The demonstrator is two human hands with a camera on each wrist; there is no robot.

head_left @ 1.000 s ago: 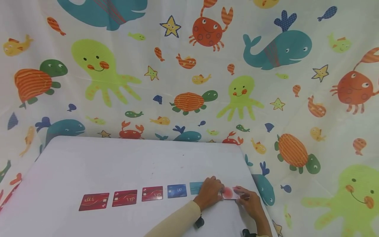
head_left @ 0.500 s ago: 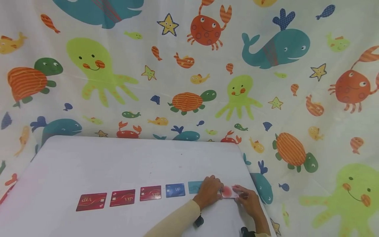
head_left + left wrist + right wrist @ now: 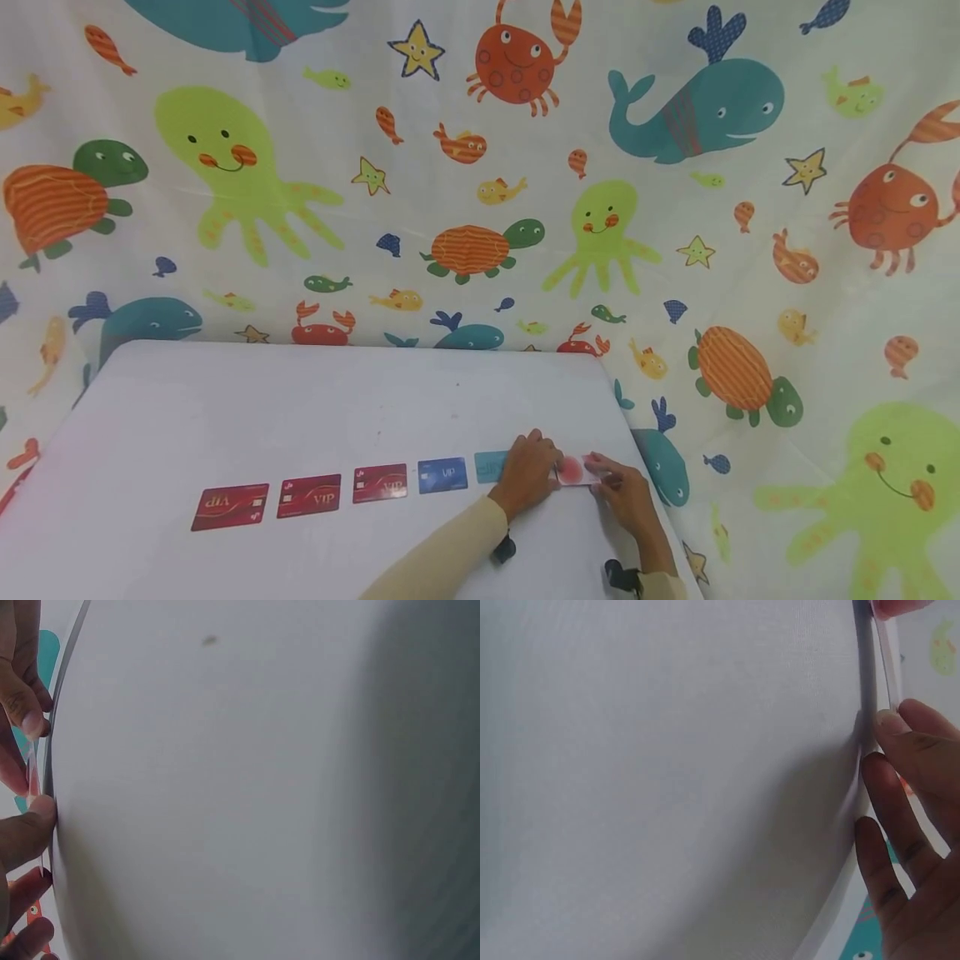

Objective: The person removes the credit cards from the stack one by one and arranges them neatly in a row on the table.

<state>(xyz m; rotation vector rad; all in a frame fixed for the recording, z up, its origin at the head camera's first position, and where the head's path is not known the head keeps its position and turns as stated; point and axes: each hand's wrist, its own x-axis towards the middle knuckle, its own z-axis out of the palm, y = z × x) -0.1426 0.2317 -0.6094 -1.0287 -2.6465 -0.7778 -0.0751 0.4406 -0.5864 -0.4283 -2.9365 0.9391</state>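
At the right end of a row of cards on the white table, a white and pink card with a red round patch point(image 3: 572, 471) sits between my two hands. My left hand point(image 3: 529, 472) pinches its left edge, and the thumb point(image 3: 43, 806) shows in the left wrist view. Its right edge is pinched by my right hand point(image 3: 627, 495); in the right wrist view the thumb point(image 3: 892, 722) and forefinger meet on the card's thin edge. A teal card point(image 3: 489, 467) lies just left of my left hand, partly covered by it.
Leftward from the teal card lie a blue VIP card point(image 3: 442, 476) and red VIP cards point(image 3: 380, 483), flat and spaced apart. The white table point(image 3: 300, 400) ends close to my right hand. Behind it hangs a curtain point(image 3: 420, 217) printed with sea animals.
Both hands still hold the pink card, which has shifted slightly toward the table's back. The whole head view has drifted a little. The other cards stay where they lay.
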